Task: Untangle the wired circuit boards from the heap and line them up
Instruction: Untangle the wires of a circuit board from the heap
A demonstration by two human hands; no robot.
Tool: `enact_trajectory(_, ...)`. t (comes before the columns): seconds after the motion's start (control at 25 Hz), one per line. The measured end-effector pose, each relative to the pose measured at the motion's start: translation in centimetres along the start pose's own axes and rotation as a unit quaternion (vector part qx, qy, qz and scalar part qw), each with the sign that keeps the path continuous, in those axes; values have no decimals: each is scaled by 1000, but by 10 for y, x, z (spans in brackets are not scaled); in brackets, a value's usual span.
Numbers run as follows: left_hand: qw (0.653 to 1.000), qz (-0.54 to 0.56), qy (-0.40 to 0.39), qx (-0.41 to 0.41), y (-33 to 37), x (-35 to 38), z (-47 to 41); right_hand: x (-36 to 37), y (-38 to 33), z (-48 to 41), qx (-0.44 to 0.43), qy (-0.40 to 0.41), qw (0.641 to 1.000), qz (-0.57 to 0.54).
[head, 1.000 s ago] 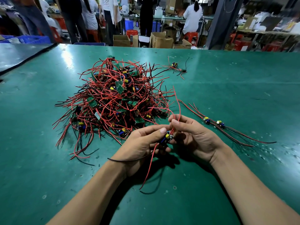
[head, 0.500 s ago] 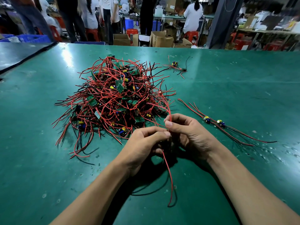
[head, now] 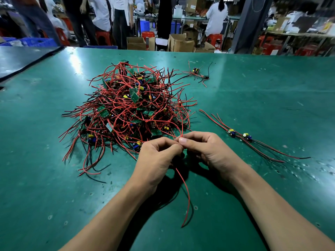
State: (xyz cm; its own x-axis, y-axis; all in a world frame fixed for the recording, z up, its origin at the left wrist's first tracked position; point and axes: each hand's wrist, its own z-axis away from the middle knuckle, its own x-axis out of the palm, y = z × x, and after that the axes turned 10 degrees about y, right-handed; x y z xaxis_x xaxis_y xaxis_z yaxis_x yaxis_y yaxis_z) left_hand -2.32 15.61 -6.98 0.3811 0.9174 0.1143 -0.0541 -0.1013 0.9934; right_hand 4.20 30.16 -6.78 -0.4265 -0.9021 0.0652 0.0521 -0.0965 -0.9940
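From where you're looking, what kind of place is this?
Probably an electronics assembly workshop: a heap of wired circuit boards on a green bench mat, cardboard boxes and red stools behind, and a worker seated at another bench.

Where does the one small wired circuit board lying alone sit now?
In the head view, the small wired circuit board lies far out on the green table, just right of the far end of the big heap of red and black wires.

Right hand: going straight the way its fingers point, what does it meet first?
The left hand, fingertips nearly touching the right hand over the pinched red wire; past it, probably the heap.
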Motion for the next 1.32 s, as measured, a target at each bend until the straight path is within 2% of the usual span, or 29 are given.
enact_trajectory(0.24,999,-10,-39,-36,1,-1,-1,-1,1,-2,5,3,999,-42)
enact_trajectory(0.44,994,12,-91,-59,7,-3,2,-6,-5,0,90,-96,981,-144)
enact_trajectory(0.52,992,17,-103,-67,9,-5,3,-7,-5,-1,96,-116,979,-137)
enact_trajectory(0.64,991,32,-96,-84,11,-5,2,-4,0,-3,46,-66,993,-89)
enact_trajectory(0.84,989,55,-96,-93,10,-4,0,1,7,-7,-11,36,996,-85)
enact_trajectory(1.04,989,44,-113,-88,10,-2,1,0,7,-17,-83,183,971,-127)
enact_trajectory(1.32,986,52,-120,-105,13,-2,2,-3,8,-21,-156,286,942,-79)
